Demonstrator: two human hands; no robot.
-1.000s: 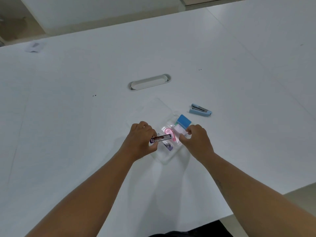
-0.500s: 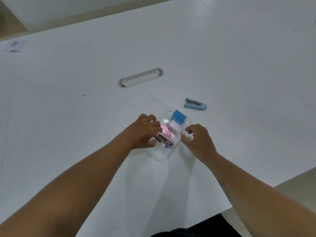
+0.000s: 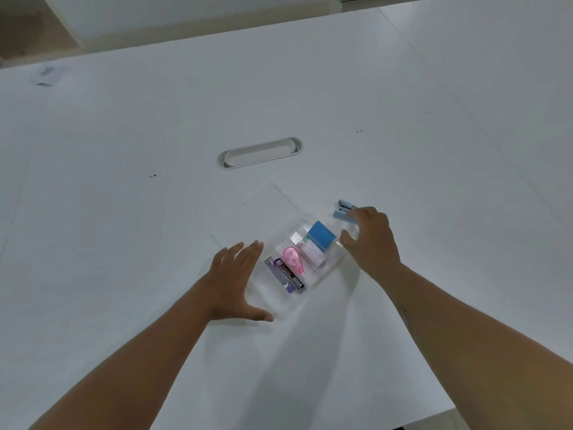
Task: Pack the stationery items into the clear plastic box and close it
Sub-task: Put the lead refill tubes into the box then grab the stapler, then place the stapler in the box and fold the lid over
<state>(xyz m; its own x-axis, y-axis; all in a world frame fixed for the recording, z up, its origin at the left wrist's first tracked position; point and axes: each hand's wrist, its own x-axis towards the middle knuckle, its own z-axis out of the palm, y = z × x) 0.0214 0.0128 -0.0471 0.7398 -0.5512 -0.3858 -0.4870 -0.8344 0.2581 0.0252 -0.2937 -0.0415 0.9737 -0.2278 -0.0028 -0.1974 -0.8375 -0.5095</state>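
The clear plastic box (image 3: 276, 301) lies open on the white table, with its clear lid (image 3: 263, 206) flat behind it. Inside are a dark lead case (image 3: 290, 275), a pink correction tape (image 3: 293, 259), a white item (image 3: 313, 253) and a blue block (image 3: 321, 235). My left hand (image 3: 237, 282) rests flat at the box's left side, fingers spread, holding nothing. My right hand (image 3: 370, 240) is beyond the box's right end. Its fingertips lie on a light blue stapler (image 3: 343, 208), with the thumb apart from them. Part of the stapler is hidden under the fingers.
An oval cable slot (image 3: 262, 153) is set into the table behind the box. A scrap of paper (image 3: 46, 76) lies far back left. The table's near edge (image 3: 446, 411) runs at lower right, and a seam to an adjoining table runs along the right.
My left hand let go of the lead case, which now lies in the box, and opened flat beside it. My right hand left the box's edge and reached back right to the stapler.
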